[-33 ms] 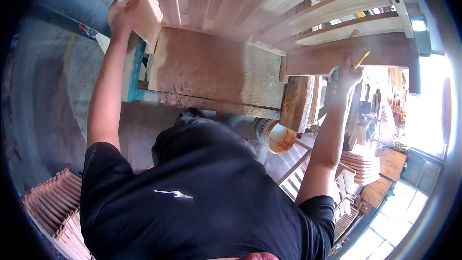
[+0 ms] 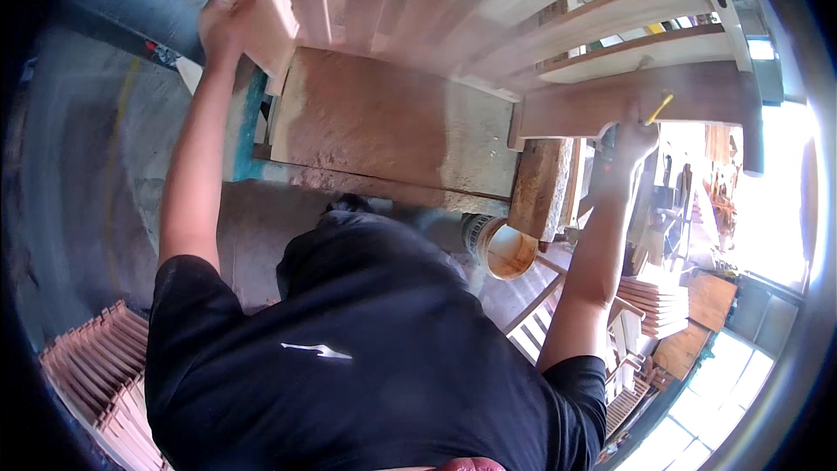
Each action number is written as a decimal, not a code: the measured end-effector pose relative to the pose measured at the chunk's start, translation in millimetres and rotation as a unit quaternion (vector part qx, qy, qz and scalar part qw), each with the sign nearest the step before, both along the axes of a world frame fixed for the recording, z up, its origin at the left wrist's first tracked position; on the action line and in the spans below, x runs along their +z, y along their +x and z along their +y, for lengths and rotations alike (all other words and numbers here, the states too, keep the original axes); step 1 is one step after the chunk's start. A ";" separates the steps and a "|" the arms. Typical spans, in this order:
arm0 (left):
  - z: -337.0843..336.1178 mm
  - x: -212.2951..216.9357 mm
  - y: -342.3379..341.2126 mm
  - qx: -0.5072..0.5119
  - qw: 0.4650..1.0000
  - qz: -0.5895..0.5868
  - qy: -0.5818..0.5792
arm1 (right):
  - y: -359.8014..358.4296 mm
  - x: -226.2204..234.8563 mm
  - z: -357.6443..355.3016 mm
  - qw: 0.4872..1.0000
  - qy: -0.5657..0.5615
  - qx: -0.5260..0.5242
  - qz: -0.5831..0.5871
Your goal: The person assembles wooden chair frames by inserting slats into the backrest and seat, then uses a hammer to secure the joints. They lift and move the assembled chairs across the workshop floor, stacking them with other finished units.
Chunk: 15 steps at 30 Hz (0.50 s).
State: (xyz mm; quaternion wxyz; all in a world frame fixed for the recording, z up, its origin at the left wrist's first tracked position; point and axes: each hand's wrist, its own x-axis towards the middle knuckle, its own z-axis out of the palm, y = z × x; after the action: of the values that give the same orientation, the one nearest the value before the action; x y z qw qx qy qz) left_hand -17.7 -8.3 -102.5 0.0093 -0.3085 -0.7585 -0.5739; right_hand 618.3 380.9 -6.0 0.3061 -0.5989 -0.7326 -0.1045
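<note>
A large slatted wooden frame (image 2: 418, 0) of pale, bare wood spans the top of the view, its slats fanned by the lens. My left hand (image 2: 227, 26) is closed around the edge of its left end board (image 2: 248, 4). At the right, my right hand (image 2: 635, 129) grips the lower edge of a darker, curved-cut end board (image 2: 567, 111); glare blurs the fingers. A thin yellow object (image 2: 660, 107), too small to name, sits at that hand. Below the frame lies a worn wooden bench top (image 2: 366, 122), dusted brown across its middle.
A bucket (image 2: 508, 251) with a stained inside stands below the bench's right corner, beside a thick wooden block (image 2: 539, 187). Stacked slatted parts (image 2: 96, 349) fill the lower left. More stacked wooden pieces (image 2: 654, 301) lie at the right, near bright windows. A dark metal beam (image 2: 131, 0) runs along the upper left.
The view has shifted very slightly. Both hands keep their hold on the slatted wooden frame.
</note>
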 end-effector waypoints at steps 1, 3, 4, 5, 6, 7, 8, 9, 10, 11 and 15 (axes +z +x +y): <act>-6.3 -8.5 -10.7 0.010 0.998 0.026 -0.064 | -2.0 -5.7 1.3 0.996 0.015 0.051 0.067; -12.9 0.2 -0.2 0.051 0.986 0.044 -0.149 | -27.3 9.7 -22.2 0.977 -0.049 0.089 0.189; -5.9 17.7 22.3 0.074 0.982 0.034 -0.168 | -34.0 19.4 -34.1 0.983 -0.070 0.028 0.167; 3.8 38.9 53.0 0.077 0.994 -0.056 -0.052 | -26.9 19.8 -36.4 0.978 -0.076 0.046 0.190; 5.0 52.8 64.4 0.097 0.991 -0.042 -0.078 | -30.8 21.8 -42.4 0.968 -0.078 0.059 0.229; 1.5 61.6 69.9 0.119 0.987 -0.030 -0.105 | -38.1 22.1 -46.6 0.956 -0.082 0.077 0.270; -0.9 59.7 68.4 0.115 0.990 -0.024 -0.079 | -38.0 21.0 -44.2 0.966 -0.076 0.068 0.239; 1.1 54.7 64.9 0.107 0.993 -0.020 -0.051 | -33.8 22.0 -36.5 0.975 -0.065 0.056 0.206; -0.5 50.4 60.3 0.098 0.995 -0.014 -0.024 | -30.2 20.7 -30.4 0.979 -0.074 0.039 0.187; -0.7 51.7 59.3 0.111 0.992 0.001 -0.060 | -27.5 21.2 -27.5 0.983 -0.082 0.017 0.166; -3.1 48.9 51.9 0.128 0.985 0.015 -0.116 | -29.1 20.4 -26.5 0.982 -0.082 0.033 0.170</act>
State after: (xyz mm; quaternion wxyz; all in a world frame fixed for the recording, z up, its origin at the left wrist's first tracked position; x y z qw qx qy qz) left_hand 34.2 -11.4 -53.6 0.0585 -0.2165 -0.8531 -0.4711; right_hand 589.1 354.4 14.4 0.3791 -0.6069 -0.6952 0.0691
